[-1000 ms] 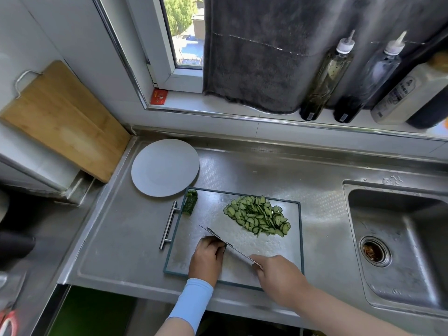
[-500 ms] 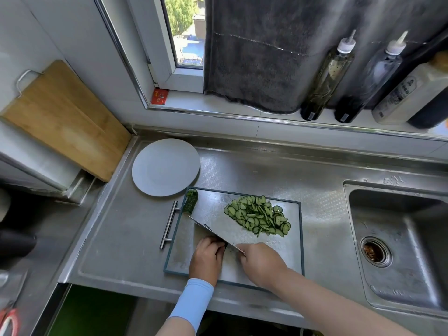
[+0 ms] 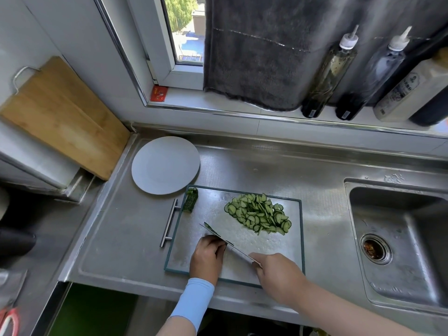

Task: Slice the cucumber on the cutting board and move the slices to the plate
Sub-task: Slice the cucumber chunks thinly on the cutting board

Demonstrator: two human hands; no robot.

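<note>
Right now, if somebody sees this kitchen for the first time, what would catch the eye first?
First the green pile of cucumber slices on the far half of the cutting board. Next the knife in the right hand at the board's near edge, blade beside the left hand. The pale plate behind the board's left corner holds nothing yet.

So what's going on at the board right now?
A person is working at the cutting board. The right hand grips a knife with its blade low across the board. The left hand rests curled beside the blade, hiding anything under it. A pile of cucumber slices sits at the board's far right, a stub end at its far left corner. The plate holds no slices yet.
</note>
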